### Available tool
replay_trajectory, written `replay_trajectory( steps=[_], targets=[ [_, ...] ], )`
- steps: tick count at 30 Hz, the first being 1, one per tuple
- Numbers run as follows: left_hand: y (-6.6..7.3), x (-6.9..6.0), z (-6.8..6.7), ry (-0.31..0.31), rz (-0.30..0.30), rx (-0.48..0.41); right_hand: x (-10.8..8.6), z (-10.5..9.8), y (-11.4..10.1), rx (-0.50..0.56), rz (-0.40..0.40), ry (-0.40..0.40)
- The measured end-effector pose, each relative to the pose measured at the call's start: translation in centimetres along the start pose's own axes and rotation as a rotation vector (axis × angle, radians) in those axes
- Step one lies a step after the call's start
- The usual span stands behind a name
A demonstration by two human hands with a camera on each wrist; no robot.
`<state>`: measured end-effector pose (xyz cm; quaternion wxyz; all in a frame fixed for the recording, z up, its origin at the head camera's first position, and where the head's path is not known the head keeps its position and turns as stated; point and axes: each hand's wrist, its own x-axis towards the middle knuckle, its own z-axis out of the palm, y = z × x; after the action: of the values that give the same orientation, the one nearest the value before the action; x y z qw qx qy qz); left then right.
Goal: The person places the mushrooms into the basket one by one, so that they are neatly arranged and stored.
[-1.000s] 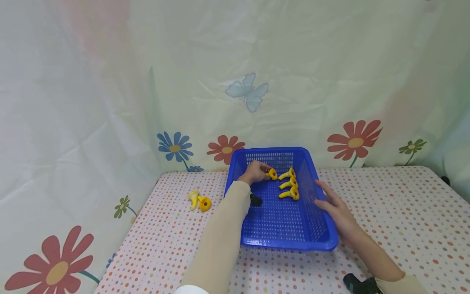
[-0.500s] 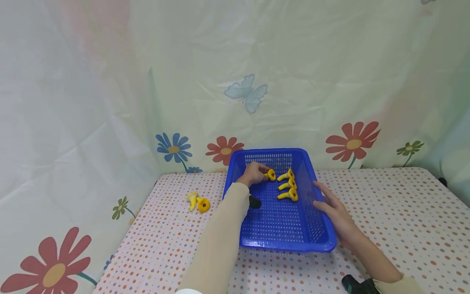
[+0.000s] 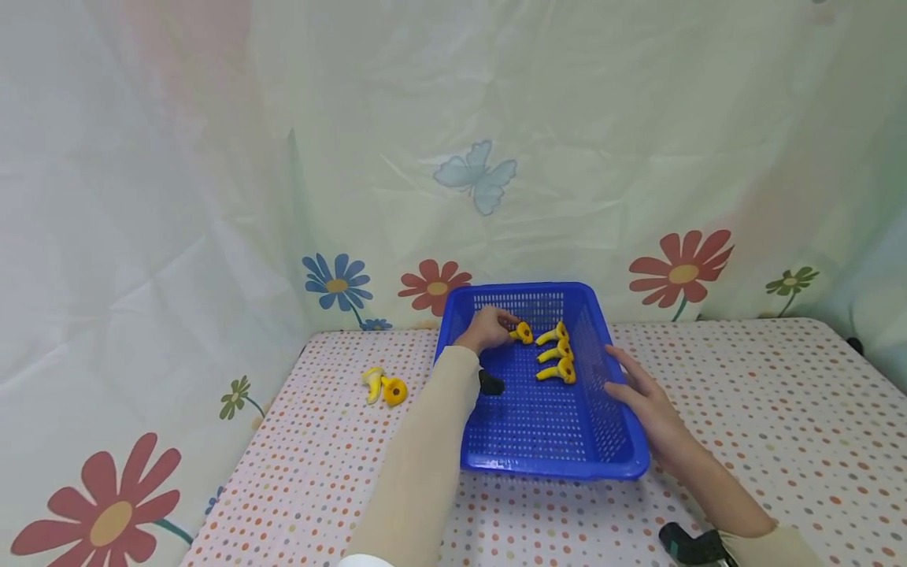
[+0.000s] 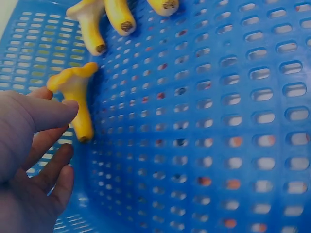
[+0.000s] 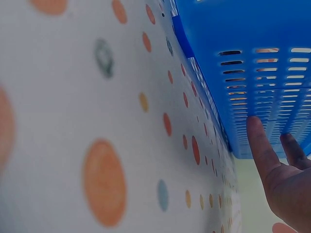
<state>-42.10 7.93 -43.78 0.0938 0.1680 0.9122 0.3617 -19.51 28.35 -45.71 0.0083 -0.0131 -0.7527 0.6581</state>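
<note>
Inside the blue basket (image 3: pixel 524 467), my left hand (image 3: pixel 487 329) pinches a yellow mushroom (image 3: pixel 523 333) near the back wall. The left wrist view shows the thumb of the left hand (image 4: pixel 36 131) across the stem of this mushroom (image 4: pixel 80 109), its cap toward the back wall. To its right, three more yellow mushrooms (image 3: pixel 560 371) lie in a column, stems pointing left. My right hand (image 3: pixel 655 413) touches the basket's right side with spread fingers; in the right wrist view, the fingers of the right hand (image 5: pixel 284 177) lie against the outer slotted wall (image 5: pixel 265 90).
Two yellow mushrooms (image 3: pixel 394 391) lie together on the dotted tablecloth (image 3: pixel 319 465), left of the basket. Behind the table hangs a flowered curtain (image 3: pixel 553 157). Black devices are strapped at both wrists, the right one (image 3: pixel 690 545) near the front edge of the view.
</note>
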Motion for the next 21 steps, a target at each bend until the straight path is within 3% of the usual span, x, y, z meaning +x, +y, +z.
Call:
replay_trajectory(
  steps=[7,11,17,21],
  targets=[
    [1.0,-1.2,-2.6,0.002,0.044,-0.024,0.1,0.1,-0.2,-0.016,0.022,-0.009],
    [1.4,-2.0,-4.6,-0.027,0.085,-0.078,0.2,-0.1,-0.1,-0.020,0.022,-0.026],
    [2.3,-3.2,-8.8,-0.074,0.217,-0.119,0.6,-0.2,-0.2,-0.025,0.018,-0.030],
    [1.7,-4.4,-11.7,-0.073,0.247,-0.143,0.7,-0.3,-0.1,-0.028,0.033,-0.043]
  ],
)
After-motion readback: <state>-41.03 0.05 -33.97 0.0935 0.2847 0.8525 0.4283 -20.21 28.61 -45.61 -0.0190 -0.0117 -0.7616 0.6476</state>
